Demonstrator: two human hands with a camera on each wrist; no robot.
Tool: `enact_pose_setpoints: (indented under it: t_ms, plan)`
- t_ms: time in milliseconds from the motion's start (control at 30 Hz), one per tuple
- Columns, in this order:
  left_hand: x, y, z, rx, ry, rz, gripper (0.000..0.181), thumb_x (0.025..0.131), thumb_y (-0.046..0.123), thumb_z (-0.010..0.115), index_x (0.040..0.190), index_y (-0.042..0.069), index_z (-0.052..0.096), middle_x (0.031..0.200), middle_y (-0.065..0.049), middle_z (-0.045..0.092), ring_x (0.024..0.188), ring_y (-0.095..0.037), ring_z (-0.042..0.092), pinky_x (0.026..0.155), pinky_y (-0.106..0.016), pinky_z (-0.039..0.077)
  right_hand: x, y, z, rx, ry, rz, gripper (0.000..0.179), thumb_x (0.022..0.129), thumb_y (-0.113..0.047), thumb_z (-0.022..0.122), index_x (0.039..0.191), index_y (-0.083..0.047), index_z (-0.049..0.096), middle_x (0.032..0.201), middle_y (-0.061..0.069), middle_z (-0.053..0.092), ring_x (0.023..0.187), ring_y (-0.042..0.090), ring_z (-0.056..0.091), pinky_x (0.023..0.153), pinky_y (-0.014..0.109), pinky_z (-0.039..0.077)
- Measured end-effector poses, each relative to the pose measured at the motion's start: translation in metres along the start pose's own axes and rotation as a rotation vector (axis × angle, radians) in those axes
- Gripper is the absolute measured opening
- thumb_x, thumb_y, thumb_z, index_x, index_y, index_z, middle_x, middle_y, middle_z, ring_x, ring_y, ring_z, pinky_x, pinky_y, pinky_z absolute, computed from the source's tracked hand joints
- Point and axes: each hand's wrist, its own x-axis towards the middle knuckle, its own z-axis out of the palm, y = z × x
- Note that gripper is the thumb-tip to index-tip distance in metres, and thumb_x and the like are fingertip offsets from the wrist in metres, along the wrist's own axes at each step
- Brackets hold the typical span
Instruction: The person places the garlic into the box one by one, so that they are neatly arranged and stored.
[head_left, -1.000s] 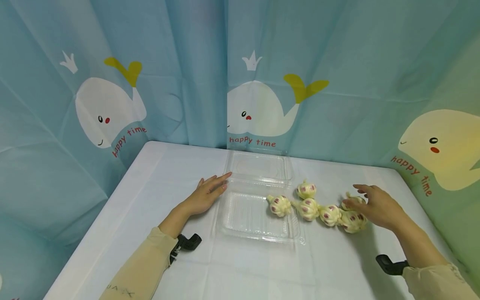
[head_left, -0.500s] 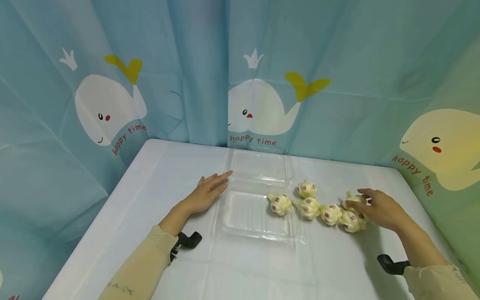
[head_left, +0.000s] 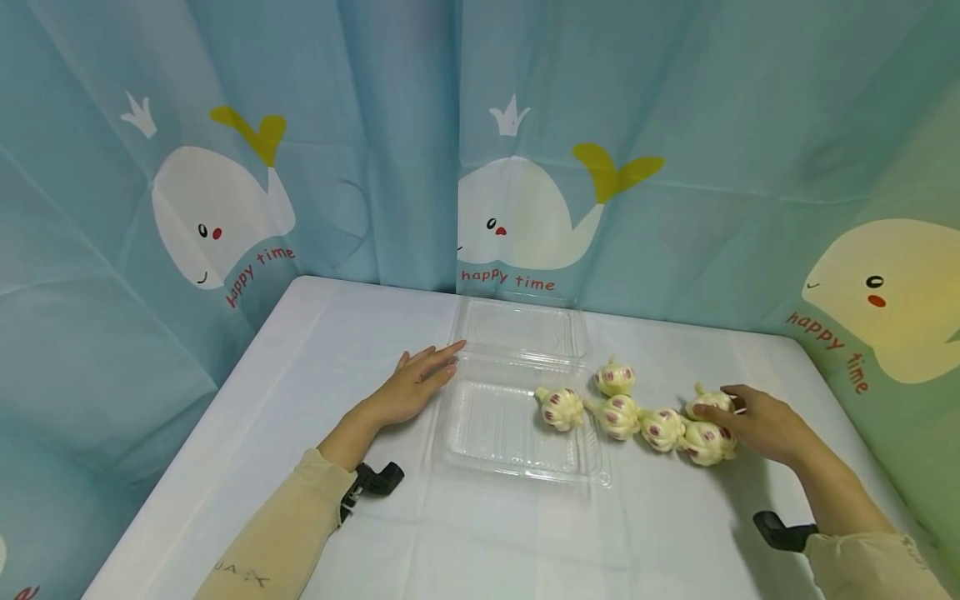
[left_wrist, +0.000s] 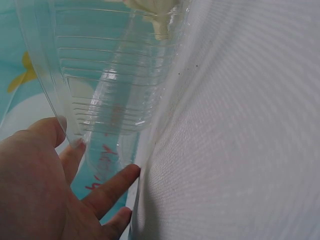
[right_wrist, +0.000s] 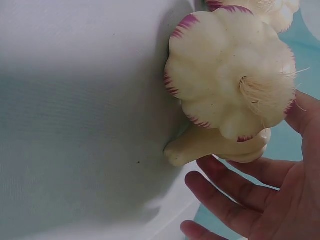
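Note:
My left hand (head_left: 408, 388) lies beside a clear plastic clamshell box (head_left: 480, 467), fingers extended. In the left wrist view, its thumb and forefinger touch the corner of the rim. One cream, purple-marked garlic bulb (head_left: 561, 410) sits in the right part of the box's base. At the right, my right hand (head_left: 761, 423) grips the far bulb (head_left: 703, 402) of the group, thumb in front and fingers behind. Another bulb (head_left: 708, 443) lies just nearer me; in the right wrist view this near bulb (right_wrist: 225, 75) partly hides the gripped bulb (right_wrist: 215, 145).
More garlic bulbs lie between box and right hand: one bulb (head_left: 616, 378) at the back, one bulb (head_left: 619, 417) by the box's right rim, and another bulb (head_left: 662, 428). The box lid (head_left: 517, 329) lies opened toward the blue whale-print curtain (head_left: 405, 167). A white cloth (head_left: 517, 542) covers the table.
My right hand has lowered slightly and drawn its thumb and fingers closer around the far right garlic bulb. The left hand and the box have stayed in place.

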Motion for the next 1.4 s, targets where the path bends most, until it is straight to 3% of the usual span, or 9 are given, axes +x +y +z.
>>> enact_pose_setpoints:
  t_ms: [800,1400]
  plan:
    - [0.0015,-0.0001,-0.001,0.005,0.009,0.02,0.05,0.108,0.059,0.039,0.158,0.053,0.032,0.166,0.007,0.039,0.162,-0.03,0.017,0.129,-0.056,-0.011,0.0018,0.0044,-0.0017,0.035,0.04,-0.01,0.084,0.104,-0.056,0.053,0.145,0.016,0.04,0.128,0.04,0.059,0.112,0.056,0.06,0.08,0.059,0.054]
    - [0.0001,-0.0005,0.0021,0.009,0.005,-0.001,0.05,0.108,0.06,0.038,0.158,0.054,0.032,0.166,0.005,0.039,0.162,-0.028,0.016,0.13,-0.055,-0.011,-0.0007,-0.003,-0.005,0.057,0.095,-0.051,0.084,0.105,-0.054,0.054,0.15,0.014,0.037,0.132,0.042,0.058,0.117,0.058,0.058,0.082,0.063,0.053]
